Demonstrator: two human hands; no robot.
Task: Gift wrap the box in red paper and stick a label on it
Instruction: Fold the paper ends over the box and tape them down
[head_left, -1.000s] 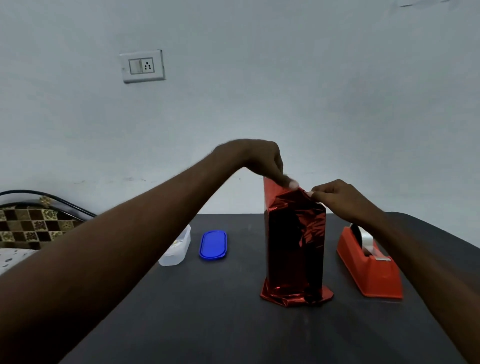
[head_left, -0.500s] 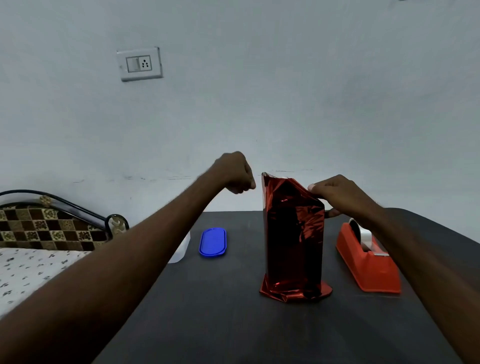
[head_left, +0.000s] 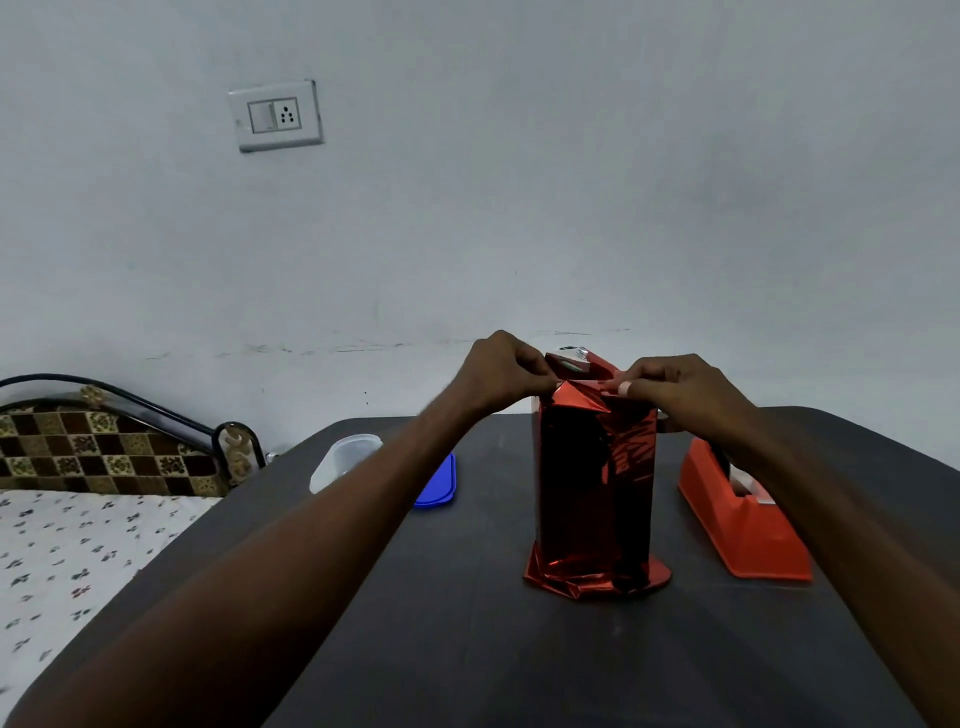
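Observation:
A tall box wrapped in shiny red paper (head_left: 595, 483) stands upright on the dark table (head_left: 467, 623), with crumpled paper spread around its base. My left hand (head_left: 501, 371) pinches the paper's top flap at the left corner. My right hand (head_left: 680, 384) pinches the same flap at the right corner, fingertips pressed on the fold. A silvery inner side of the paper shows behind the fold at the top. No label is visible.
An orange tape dispenser (head_left: 743, 519) sits right of the box. A clear plastic container (head_left: 345, 460) and its blue lid (head_left: 436, 483) lie to the left, partly behind my left forearm. A bed with a patterned headboard (head_left: 104, 457) borders the table's left side.
My left hand, which had pulled away as a fist, has come back to the top of the box. Both hands now pinch the top flap, which is folded lower.

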